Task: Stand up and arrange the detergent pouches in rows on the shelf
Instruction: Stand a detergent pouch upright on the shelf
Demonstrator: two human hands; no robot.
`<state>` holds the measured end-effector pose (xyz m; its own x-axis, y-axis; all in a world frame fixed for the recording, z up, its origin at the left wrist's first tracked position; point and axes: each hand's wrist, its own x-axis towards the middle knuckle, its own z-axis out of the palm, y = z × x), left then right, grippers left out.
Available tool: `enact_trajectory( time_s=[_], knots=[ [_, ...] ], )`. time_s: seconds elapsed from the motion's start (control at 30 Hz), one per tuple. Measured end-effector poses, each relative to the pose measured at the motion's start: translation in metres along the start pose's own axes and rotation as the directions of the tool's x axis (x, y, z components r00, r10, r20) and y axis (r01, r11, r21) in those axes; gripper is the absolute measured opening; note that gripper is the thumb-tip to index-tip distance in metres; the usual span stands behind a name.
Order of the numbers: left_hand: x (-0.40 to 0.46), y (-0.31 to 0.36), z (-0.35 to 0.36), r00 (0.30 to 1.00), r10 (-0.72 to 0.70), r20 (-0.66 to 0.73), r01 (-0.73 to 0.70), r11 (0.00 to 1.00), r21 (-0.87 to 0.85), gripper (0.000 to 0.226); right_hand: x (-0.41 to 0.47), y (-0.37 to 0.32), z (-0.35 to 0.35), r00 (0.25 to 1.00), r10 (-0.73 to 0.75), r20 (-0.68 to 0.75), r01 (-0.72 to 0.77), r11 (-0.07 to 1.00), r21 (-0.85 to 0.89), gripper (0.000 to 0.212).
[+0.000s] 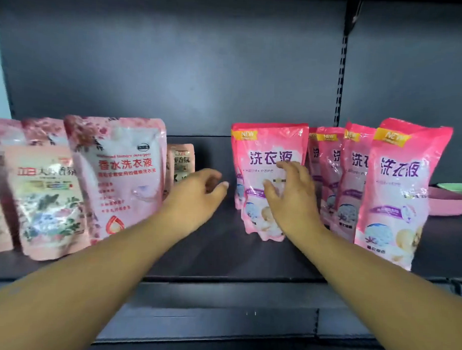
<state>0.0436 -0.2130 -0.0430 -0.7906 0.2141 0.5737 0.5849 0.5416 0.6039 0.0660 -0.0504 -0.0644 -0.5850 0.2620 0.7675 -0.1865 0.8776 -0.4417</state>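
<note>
Two open hands reach in: right hand point(289, 192) spread against the upright bright pink pouch point(269, 176) mid-shelf point(209, 252); left hand point(198, 189) empty beside it.

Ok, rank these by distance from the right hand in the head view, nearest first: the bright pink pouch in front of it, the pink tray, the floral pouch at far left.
From the right hand:
1. Bright pink pouch, directly behind it.
2. Pink tray, far right.
3. Floral pouch, far left.

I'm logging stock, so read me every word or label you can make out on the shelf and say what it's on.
"洗衣液": hot-pink pouch and the pouches to its right
"NEW": yellow corner tag on them
"香水洗衣液": pale pink pouch
Small pouch at the back, floral pouch, all fine print: too blurred to read
</note>
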Motion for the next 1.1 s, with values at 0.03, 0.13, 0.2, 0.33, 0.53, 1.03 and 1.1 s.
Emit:
enact_trajectory(
  time_s=[0.03,0.13,0.2,0.33,0.53,1.03,1.1],
  knots=[
    [0.004,0.005,-0.024,0.999,0.045,-0.007,-0.045,0.997,0.063,0.025,0.009,-0.012,-0.003,0.996,-0.067,0.054,0.069,0.997,-0.035,0.042],
    [0.027,0.019,-0.101,0.992,0.099,-0.081,-0.079,0.971,0.226,0.031,0.044,-0.057,-0.005,0.965,-0.214,0.151,0.221,0.975,-0.029,0.031],
    [0.042,0.022,-0.150,0.976,0.132,-0.173,-0.076,0.951,0.299,0.035,0.070,-0.095,-0.006,0.952,-0.239,0.192,0.246,0.969,-0.016,0.037],
    [0.062,0.002,-0.223,0.970,0.162,-0.182,-0.033,0.827,0.561,0.035,0.102,-0.163,-0.005,0.916,-0.265,0.300,0.287,0.958,-0.029,0.049],
    [0.093,-0.061,-0.278,0.994,0.112,-0.005,-0.075,0.697,0.713,0.042,0.134,-0.221,0.036,0.841,-0.313,0.441,0.341,0.940,0.017,0.051],
    [0.231,-0.177,-0.265,0.853,-0.118,0.509,-0.306,0.677,0.669,0.064,0.212,-0.234,0.166,0.605,-0.172,0.777,0.543,0.803,-0.245,0.052],
    [0.245,-0.184,-0.263,0.835,-0.136,0.534,-0.295,0.707,0.643,0.061,0.224,-0.238,0.181,0.568,-0.204,0.797,0.537,0.826,-0.171,0.050]
  ],
)
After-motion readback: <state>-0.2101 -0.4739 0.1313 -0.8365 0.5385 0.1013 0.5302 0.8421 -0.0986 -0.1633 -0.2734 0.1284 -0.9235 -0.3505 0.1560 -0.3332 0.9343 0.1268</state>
